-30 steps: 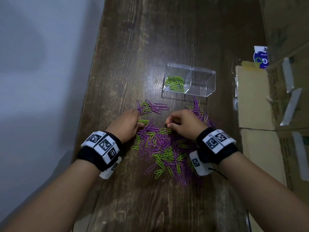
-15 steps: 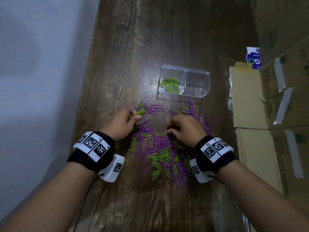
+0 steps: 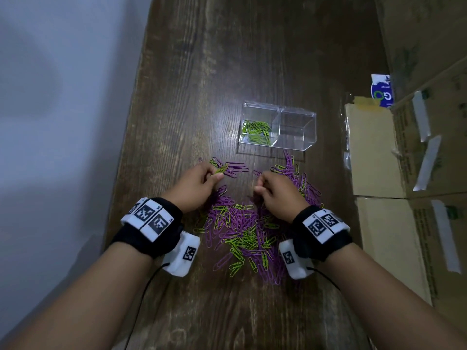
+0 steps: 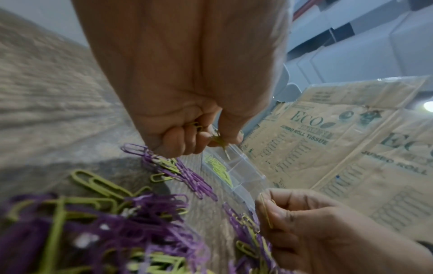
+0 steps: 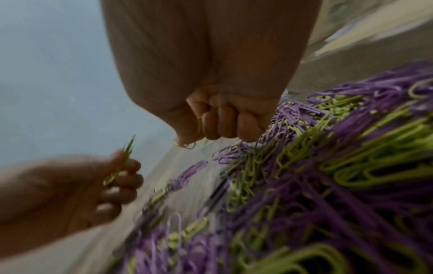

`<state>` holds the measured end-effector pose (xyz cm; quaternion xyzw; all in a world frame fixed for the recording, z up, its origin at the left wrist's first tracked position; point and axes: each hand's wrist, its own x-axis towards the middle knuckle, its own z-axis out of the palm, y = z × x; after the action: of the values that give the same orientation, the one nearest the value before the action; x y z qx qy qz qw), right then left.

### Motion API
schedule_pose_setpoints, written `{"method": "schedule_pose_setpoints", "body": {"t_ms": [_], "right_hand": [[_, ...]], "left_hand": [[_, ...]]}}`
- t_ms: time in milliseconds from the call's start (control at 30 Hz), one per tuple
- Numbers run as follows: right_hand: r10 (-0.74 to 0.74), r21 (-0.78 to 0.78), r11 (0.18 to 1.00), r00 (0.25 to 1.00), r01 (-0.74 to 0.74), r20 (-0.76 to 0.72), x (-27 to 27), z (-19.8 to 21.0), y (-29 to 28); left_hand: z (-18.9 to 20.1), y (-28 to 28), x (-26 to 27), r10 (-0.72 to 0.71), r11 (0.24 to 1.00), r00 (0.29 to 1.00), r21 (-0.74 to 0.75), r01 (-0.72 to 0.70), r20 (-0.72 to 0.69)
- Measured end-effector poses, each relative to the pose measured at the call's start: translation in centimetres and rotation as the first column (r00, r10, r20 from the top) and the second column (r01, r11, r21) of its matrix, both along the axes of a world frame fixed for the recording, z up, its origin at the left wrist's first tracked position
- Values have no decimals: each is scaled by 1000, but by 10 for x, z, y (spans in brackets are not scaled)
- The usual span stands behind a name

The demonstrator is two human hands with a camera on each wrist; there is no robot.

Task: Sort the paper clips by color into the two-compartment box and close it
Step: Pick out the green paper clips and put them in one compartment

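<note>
Now green clips pinched in left hand fingers, above pile

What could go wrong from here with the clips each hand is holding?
1. The left hand pinches several green clips at once; some could slip out on the way to the box.
2. Purple and green lie tangled in the pile, so a purple clip might ride along into the green compartment.
3. The right hand grips a thin clip only just visible, easy to drop.
</note>
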<state>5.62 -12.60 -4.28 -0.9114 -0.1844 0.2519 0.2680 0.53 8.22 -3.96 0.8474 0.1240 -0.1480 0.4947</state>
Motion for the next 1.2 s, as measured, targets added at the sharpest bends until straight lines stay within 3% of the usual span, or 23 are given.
{"method": "schedule_pose_setpoints", "body": {"t_ms": [133,233,300,367,533,667,733,800,900,1033,1133,1200], "right_hand": [[-165,313,918,952,243,-256,8,14,-7],[-245,393,807,856,440,-455,15,17,-10],[-245,417,737,785,532,-569,19,19,-11],[-224,442,711,772,547,-595,23,22,-11],[-268,436,734,813,520,-517,27,30,-10],[-316,361,821,879,442,-357,33,37,-10],[-339,353,837,903,418,-265,36,43,-9],[-366,351,843,913,407,-181,43,51,-8],[-360,278,887,929,369,-88,60,60,-6],[-288,114,951,958,287,-6,93,75,12],[-192,-28,980,977,196,86,109,86,35],[-97,-113,988,989,109,107,112,87,50]], "left_hand": [[2,-6,14,9,991,1000,-132,-11,-15],[7,-12,33,23,982,1000,-186,-24,-6],[16,-20,53,6,990,999,-138,-1,31],[26,-28,76,-66,998,995,-1,66,79],[45,-43,125,-250,927,964,311,210,94],[52,-54,151,-438,749,899,546,376,-17],[54,-57,158,-459,704,886,580,410,-69],[53,-54,164,-444,723,894,566,397,-60],[55,-38,165,-351,837,936,459,298,32],[64,-14,142,-96,975,979,213,56,182],[64,-2,109,82,992,973,76,-101,218],[57,6,82,87,991,982,82,-102,166]]}}
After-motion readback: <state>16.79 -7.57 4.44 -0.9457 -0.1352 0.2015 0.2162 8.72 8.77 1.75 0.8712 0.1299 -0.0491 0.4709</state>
